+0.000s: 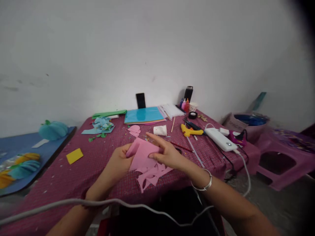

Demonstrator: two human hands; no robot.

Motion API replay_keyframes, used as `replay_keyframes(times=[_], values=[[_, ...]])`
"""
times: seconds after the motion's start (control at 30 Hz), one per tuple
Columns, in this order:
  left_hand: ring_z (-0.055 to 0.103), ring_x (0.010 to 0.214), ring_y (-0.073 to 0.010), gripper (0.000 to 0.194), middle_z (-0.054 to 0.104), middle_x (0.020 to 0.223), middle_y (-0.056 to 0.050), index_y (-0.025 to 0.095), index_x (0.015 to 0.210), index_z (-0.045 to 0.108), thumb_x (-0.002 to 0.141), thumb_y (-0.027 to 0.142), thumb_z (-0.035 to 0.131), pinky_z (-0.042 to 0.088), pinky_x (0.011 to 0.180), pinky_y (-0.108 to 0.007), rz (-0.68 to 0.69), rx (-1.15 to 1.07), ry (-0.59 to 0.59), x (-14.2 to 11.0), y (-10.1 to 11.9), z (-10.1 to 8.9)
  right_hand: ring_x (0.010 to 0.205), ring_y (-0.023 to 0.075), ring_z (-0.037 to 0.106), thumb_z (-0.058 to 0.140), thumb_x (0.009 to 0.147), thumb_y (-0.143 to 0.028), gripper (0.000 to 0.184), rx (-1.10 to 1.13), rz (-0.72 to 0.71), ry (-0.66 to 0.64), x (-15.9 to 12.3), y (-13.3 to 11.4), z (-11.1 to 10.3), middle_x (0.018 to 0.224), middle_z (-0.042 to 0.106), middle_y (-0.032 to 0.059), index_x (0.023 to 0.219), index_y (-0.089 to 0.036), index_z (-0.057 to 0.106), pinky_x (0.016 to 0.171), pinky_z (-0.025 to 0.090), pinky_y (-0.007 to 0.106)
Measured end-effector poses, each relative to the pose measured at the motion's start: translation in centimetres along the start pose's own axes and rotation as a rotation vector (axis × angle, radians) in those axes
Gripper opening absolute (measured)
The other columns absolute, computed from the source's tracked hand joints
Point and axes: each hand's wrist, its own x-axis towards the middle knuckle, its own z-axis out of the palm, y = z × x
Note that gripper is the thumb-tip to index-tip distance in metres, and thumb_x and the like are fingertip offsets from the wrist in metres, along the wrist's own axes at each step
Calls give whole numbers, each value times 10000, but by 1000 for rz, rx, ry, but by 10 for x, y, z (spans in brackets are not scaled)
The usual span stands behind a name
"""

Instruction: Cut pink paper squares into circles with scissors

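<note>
A folded sheet of pink paper [141, 154] is held up between my two hands, over the near edge of the table. My left hand [120, 160] is closed on its left side, with the fingers partly behind the fold. On the right side, my right hand [167, 152] pinches the paper with the thumb in front and the index finger stretched along the top. Below the sheet lie cut pink paper scraps [152, 177]. Several pink petal-shaped cutouts [134, 130] rest farther back, beside a white paper cup [160, 130] lying on its side.
A yellow glue gun [190, 131], a wooden stick [173, 124] and a white power strip [220, 139] are on the right. Blue sheets [145, 114] lie at the back, near a phone [140, 100]. A yellow paper piece [74, 156] lies left. A white cable [137, 206] crosses in front.
</note>
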Motion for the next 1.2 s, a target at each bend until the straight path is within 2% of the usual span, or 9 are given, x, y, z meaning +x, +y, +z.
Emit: replay_keyframes(times=[0.1,0.23,0.47,0.6,0.73,0.83,0.97,1.07,1.2], values=[[629,550,-178,285,663,590,16,164,845,704,572,195,777,496,547,-274,53,6,163,10,-10,-22,1213,216,518,593,837,-129,683,-149,-84,-152,24,4,18,1436,469,88,1450,-286,334,992,432,387],[601,528,-152,232,673,625,-4,135,774,677,565,197,757,473,508,-248,99,83,316,24,-22,-65,961,190,609,579,835,-89,291,-298,-224,-264,64,18,49,1048,674,63,1096,-195,647,872,463,325],[631,685,-98,193,656,712,51,181,751,586,604,156,709,525,785,-260,367,-112,647,17,-23,-131,1009,193,536,514,821,-14,187,-485,-328,23,113,48,88,1054,596,115,897,-127,642,862,423,298],[639,726,-97,178,658,719,55,200,732,580,609,149,697,515,884,-311,450,-238,663,-2,-23,-151,946,244,554,515,864,-86,151,-766,-322,-272,110,56,112,1007,629,137,889,-115,661,826,422,376],[660,817,-165,105,682,804,2,202,787,605,692,200,651,517,898,-393,470,-48,750,-24,-29,-143,1017,287,561,613,822,-154,194,-760,-304,-519,91,42,117,1064,649,144,1005,-127,671,878,410,440],[628,1016,-229,162,674,1048,-63,219,926,620,767,200,590,481,950,-446,594,559,829,-44,-42,-122,1002,237,593,593,852,-191,534,-435,-125,-248,70,19,105,1081,659,117,1365,-153,449,888,448,413],[575,1130,-262,435,601,1211,-109,267,1142,556,748,85,587,487,947,-463,901,1106,573,-64,-61,-84,957,171,628,562,849,-135,643,-1,-95,-161,35,-8,88,1139,650,75,1444,-241,342,832,511,329],[565,1143,-281,558,585,1235,-104,308,1265,492,759,89,584,509,920,-469,1030,1117,418,-70,-65,-58,989,180,624,594,830,-122,361,66,-211,-46,9,-16,77,1108,664,76,1176,-217,634,841,512,320],[576,1125,-287,629,544,1297,-68,405,1329,433,778,198,651,534,884,-479,926,735,495,-64,-61,-34,855,168,653,669,813,-202,154,203,-234,127,-18,-18,57,956,692,59,958,-215,718,716,532,279]])
